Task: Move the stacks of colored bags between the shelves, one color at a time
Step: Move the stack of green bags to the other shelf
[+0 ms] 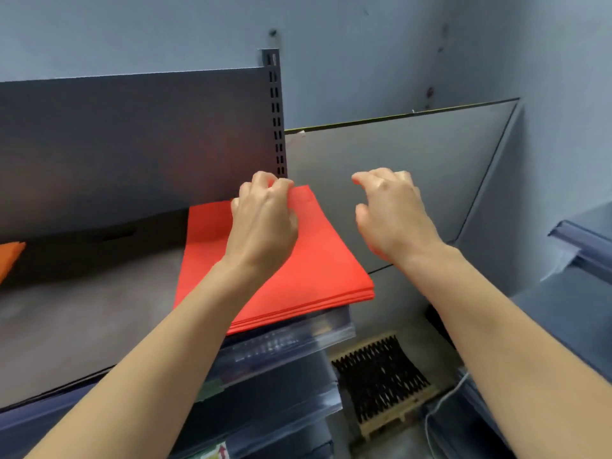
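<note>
A flat stack of red bags (pixel 318 260) lies at the right end of the dark grey shelf (pixel 82 319), its near edge jutting slightly over the shelf front. My left hand (pixel 261 223) is on top of the stack, with its fingers curled at the stack's far edge. My right hand (pixel 390 213) hovers to the right of the stack, beyond the shelf end. Its fingers are loosely curled, hold nothing and do not touch the stack. A corner of an orange stack (pixel 10 256) shows at the far left of the same shelf.
A slotted upright post (pixel 276 114) and a dark back panel (pixel 132 144) stand behind the shelf. A grey board (pixel 414 167) leans against the wall to the right. Below are clear price rails (pixel 291 339), a wooden pallet with black mesh (pixel 381 376), and another shelf edge (pixel 579 240) at right.
</note>
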`<state>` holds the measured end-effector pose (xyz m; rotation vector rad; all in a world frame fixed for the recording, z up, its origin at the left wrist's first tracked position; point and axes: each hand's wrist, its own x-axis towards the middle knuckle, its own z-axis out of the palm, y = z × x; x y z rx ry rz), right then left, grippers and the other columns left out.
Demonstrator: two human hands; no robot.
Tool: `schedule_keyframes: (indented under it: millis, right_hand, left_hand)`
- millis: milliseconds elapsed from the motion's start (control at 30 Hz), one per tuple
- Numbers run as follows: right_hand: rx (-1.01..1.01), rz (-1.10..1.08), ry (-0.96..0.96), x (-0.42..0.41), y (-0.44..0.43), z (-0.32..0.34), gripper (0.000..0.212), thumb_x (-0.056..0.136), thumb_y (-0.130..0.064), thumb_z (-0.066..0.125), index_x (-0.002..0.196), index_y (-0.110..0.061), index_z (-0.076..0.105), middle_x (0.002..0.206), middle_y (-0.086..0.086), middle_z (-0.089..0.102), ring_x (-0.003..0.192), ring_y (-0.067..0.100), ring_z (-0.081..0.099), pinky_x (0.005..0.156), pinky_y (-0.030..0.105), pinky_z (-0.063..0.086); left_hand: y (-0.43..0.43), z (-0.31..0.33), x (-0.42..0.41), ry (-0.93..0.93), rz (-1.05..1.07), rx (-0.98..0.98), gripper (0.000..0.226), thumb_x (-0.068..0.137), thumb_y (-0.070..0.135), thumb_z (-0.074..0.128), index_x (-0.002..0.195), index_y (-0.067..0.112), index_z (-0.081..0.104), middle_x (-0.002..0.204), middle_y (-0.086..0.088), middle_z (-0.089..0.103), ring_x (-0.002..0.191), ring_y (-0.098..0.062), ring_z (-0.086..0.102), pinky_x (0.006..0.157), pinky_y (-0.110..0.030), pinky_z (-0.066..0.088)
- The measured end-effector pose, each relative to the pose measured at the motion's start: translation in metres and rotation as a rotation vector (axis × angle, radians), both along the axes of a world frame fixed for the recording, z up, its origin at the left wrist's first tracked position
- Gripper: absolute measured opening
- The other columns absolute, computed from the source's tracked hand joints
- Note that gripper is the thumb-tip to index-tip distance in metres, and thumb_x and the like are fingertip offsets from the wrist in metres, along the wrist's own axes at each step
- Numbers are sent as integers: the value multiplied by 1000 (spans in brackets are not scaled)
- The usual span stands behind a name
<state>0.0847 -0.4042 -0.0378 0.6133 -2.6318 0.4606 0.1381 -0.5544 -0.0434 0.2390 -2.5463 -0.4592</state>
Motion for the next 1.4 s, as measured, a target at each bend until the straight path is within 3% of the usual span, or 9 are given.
schedule_keyframes:
  millis: [267, 500, 667, 900, 1133, 1300, 1400]
  right_hand:
    - [44, -333, 171, 36, 150, 33, 33, 90, -9, 46, 122, -11, 53, 125, 6, 55, 118, 29, 40, 94, 37, 34]
    - [44, -658, 171, 78, 310, 43, 33, 88, -8, 50, 120, -7, 55, 121, 14, 57, 113, 36, 44, 93, 43, 40]
    - [21, -848, 144, 111, 417, 42, 36, 90, -9, 49, 126, -10, 53, 125, 13, 56, 115, 35, 43, 95, 41, 36]
    - [-24, -1030, 91, 149, 520, 32, 42, 91, -13, 51, 133, -11, 49, 129, 14, 54, 115, 37, 43, 98, 42, 36]
    - [-148, -1120, -5, 154, 564, 19, 45, 94, -16, 51, 137, -12, 44, 132, 14, 50, 119, 34, 43, 98, 39, 34]
    - [-247, -1144, -139, 142, 576, 5, 50, 94, -22, 52, 142, -15, 38, 139, 9, 44, 124, 29, 43, 98, 37, 37]
    - [-279, -1155, -279, 129, 581, -3, 58, 94, -30, 53, 145, -15, 31, 146, 8, 35, 130, 29, 38, 102, 40, 36]
  left_hand:
    - [166, 31, -21, 283, -477, 44, 36, 86, 1, 51, 120, 8, 59, 123, -8, 54, 112, -29, 49, 91, -37, 37]
    - [327, 42, -22, 266, -773, 75, 35, 89, 5, 48, 123, 11, 57, 125, -5, 53, 113, -26, 49, 94, -33, 36]
    - [440, 40, -18, 207, -902, 113, 37, 89, 5, 47, 124, 12, 57, 125, -6, 54, 112, -27, 51, 96, -36, 38]
    - [546, 26, -6, 130, -1015, 117, 36, 91, 7, 47, 126, 12, 56, 128, -5, 53, 113, -26, 51, 96, -39, 41]
    - [589, 14, -30, 18, -1007, 46, 36, 92, 11, 48, 128, 12, 54, 131, -5, 50, 115, -28, 50, 96, -38, 42]
    - [598, 1, -62, -199, -990, -56, 41, 90, 15, 52, 131, 10, 50, 131, -12, 49, 112, -32, 51, 93, -36, 41]
    - [597, -4, -83, -297, -960, -131, 36, 88, 18, 54, 122, 4, 54, 122, -16, 50, 108, -36, 50, 90, -37, 41]
